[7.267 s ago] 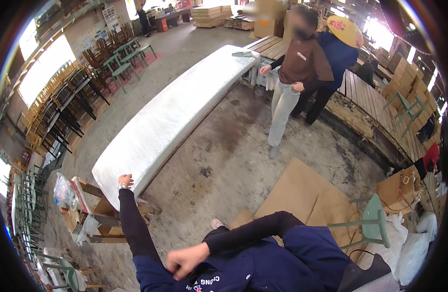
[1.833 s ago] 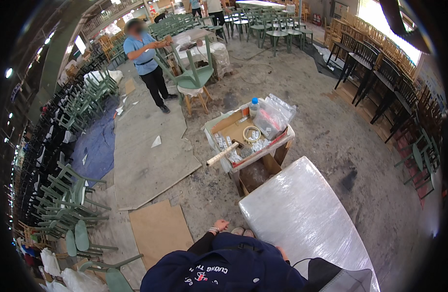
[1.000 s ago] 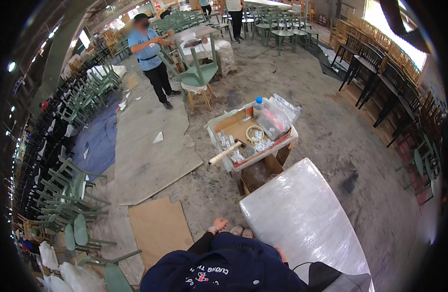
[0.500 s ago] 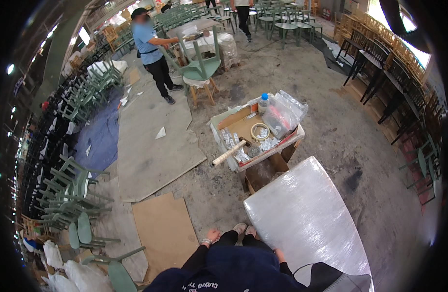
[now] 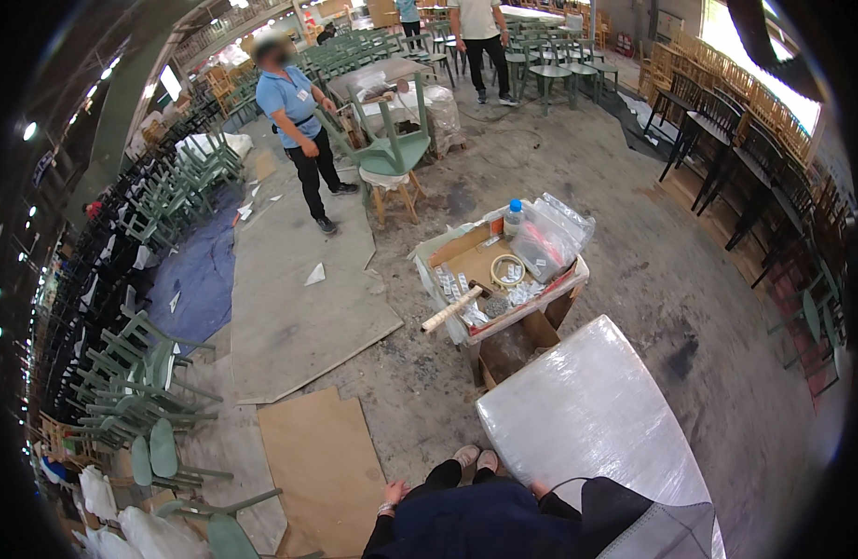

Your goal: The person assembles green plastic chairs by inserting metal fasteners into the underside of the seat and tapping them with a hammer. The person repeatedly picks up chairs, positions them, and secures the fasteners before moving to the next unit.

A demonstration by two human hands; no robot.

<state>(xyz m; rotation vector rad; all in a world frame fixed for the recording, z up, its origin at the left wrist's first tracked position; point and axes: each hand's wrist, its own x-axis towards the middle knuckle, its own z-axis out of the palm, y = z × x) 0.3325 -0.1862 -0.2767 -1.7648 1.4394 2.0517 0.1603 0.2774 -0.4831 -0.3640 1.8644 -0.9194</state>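
Note:
My left hand (image 5: 394,493) hangs by my left thigh, a bracelet at its wrist, its fingers loosely apart with nothing seen in them. Only part of my right hand (image 5: 539,488) shows, beside the near left edge of a flat-topped block wrapped in clear film (image 5: 592,410); its fingers are too hidden to read. Ahead of me stands a shallow cardboard tray (image 5: 438,250) on a box. In it lie a hammer (image 5: 452,309), a roll of tape (image 5: 508,271), small packets (image 5: 524,294), a blue-capped bottle (image 5: 513,220) and plastic bags (image 5: 545,244).
Stacked green chairs (image 5: 149,373) line the left, dark chairs (image 5: 699,126) the right. A co-worker (image 5: 294,107) stands by an upturned green chair (image 5: 396,156) on a stool. Another person (image 5: 480,42) is farther back. Cardboard (image 5: 322,466) lies on the floor near my left.
My view has shifted slightly. My left hand sits lower in the picture. The co-worker's near arm has dropped from the chair, and the person farther back has come closer.

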